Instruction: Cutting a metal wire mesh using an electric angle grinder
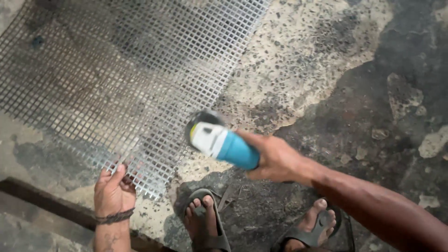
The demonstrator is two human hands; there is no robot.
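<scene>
A large sheet of square wire mesh (121, 70) lies on the rough concrete floor, filling the upper left. My left hand (113, 189) grips its near edge with the fingers hooked through the squares. My right hand (275, 158) holds a blue and white angle grinder (219, 140) by its body. The dark disc end of the grinder points at the mesh's right edge, just above it. The tool looks blurred.
My two feet in dark sandals (205, 224) stand at the bottom middle of the stained, patchy concrete (354, 79). A dark metal bar (42, 198) runs along the floor at the lower left, under my left wrist.
</scene>
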